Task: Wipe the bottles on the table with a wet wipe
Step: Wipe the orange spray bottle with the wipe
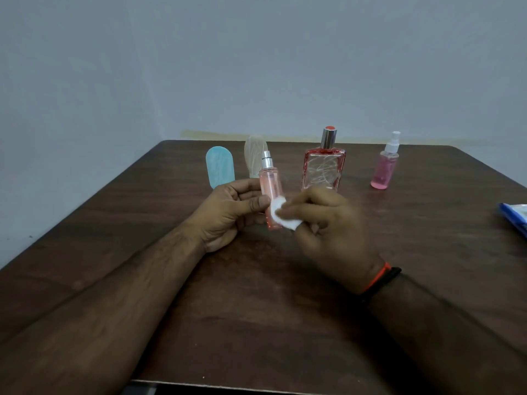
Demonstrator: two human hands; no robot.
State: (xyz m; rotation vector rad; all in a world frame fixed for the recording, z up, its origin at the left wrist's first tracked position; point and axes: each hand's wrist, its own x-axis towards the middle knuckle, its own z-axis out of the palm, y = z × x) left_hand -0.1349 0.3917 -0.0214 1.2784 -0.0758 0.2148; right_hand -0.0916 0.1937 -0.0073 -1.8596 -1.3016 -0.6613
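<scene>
At frame centre, the left hand [228,212] gripped the slim pink spray bottle [271,192] upright; the right hand [328,223], just right, pinched the wet wipe [282,213] against its lower side.

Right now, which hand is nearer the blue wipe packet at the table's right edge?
Right. The right hand, pinching the white wipe, is mid-table, left of the packet; the left hand, holding the slim pink bottle, is farther left.

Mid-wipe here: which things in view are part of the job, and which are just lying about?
Job: slim pink bottle in left hand; white wipe in right hand; blue bottle; clear bottle; red square bottle; pink spray bottle.
Lying about: blue packet, possibly the wipes pack.
</scene>
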